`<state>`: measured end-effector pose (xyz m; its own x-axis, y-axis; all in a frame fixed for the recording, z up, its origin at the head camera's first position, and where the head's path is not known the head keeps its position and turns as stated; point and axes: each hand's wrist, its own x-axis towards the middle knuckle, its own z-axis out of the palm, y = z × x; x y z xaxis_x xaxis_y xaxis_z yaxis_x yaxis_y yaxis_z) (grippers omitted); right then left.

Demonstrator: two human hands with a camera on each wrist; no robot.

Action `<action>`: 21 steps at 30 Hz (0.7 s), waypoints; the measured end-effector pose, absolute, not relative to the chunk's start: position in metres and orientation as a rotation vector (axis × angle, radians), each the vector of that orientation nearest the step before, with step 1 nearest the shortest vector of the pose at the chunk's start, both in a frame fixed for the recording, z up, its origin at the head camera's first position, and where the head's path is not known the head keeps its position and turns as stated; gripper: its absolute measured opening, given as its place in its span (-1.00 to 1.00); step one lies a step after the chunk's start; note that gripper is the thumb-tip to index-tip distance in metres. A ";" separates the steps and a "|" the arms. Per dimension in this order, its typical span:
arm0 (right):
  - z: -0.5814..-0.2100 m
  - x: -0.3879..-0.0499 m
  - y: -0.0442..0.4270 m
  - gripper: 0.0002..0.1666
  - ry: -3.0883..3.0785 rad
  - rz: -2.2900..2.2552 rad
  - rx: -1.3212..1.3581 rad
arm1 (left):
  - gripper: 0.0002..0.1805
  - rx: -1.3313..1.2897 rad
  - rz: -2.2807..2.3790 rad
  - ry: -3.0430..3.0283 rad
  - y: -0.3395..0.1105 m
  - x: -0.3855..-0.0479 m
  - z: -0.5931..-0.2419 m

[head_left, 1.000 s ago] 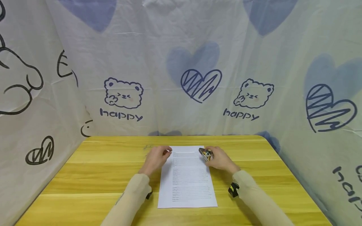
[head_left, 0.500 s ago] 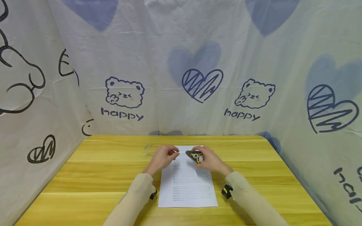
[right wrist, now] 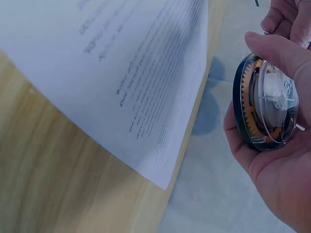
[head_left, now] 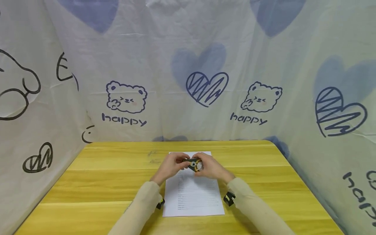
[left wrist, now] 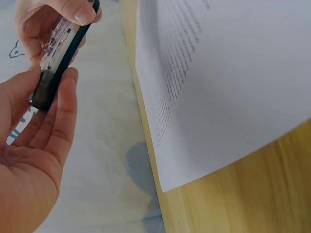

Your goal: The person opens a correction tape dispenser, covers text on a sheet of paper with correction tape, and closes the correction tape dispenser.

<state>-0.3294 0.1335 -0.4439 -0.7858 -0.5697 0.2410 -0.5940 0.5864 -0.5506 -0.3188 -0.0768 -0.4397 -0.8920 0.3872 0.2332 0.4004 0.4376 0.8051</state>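
A correction tape dispenser (head_left: 195, 165) with a clear, dark-edged case is held between both hands above a printed sheet of paper (head_left: 199, 195). Orange gear teeth and a white spool show through its case in the right wrist view. My right hand (head_left: 211, 167) grips the wide, rounded end. At the narrow dark end, my left hand (head_left: 171, 165) pinches the dispenser between thumb and fingers, as the left wrist view shows. The dark end hides whatever tip lies beneath it. The sheet lies flat, its top part partly covered by the hands.
The sheet rests on a yellow wood-grain table (head_left: 102, 182). Behind and at both sides hangs a pale cloth (head_left: 164, 65) printed with hearts and bears. A black wrist device (head_left: 229, 198) sits at the right cuff, another (head_left: 160, 204) at the left.
My right hand has carried the correction tape leftward from the sheet's upper right. My left hand has moved right to meet it and now pinches its narrow end.
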 end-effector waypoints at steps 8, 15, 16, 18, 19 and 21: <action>-0.443 -0.328 0.129 -0.38 -2.726 1.014 1.050 | -0.74 -0.619 -1.754 -2.585 -0.083 -0.320 -0.441; -0.445 -0.328 0.128 -0.36 -2.734 0.927 1.146 | -0.78 -0.631 -1.796 -2.649 -0.087 -0.317 -0.437; -0.445 -0.328 0.128 -0.35 -2.734 0.922 1.160 | -0.79 -0.651 -1.797 -2.656 -0.088 -0.318 -0.436; -0.445 -0.328 0.128 -0.36 -2.735 0.908 1.182 | -0.80 -0.680 -1.804 -2.672 -0.090 -0.318 -0.435; -0.446 -0.327 0.128 -0.36 -2.734 0.903 1.192 | -0.80 -0.696 -1.801 -2.675 -0.092 -0.319 -0.436; -0.446 -0.327 0.128 -0.36 -2.740 0.892 1.203 | -0.79 -0.716 -1.802 -2.678 -0.093 -0.318 -0.436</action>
<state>-0.3272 0.1285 -0.4461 -0.7032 -0.6705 0.2366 -0.6813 0.5402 -0.4940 -0.3181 -0.0931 -0.4356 -0.8932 0.4380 0.1016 0.2592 0.3169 0.9124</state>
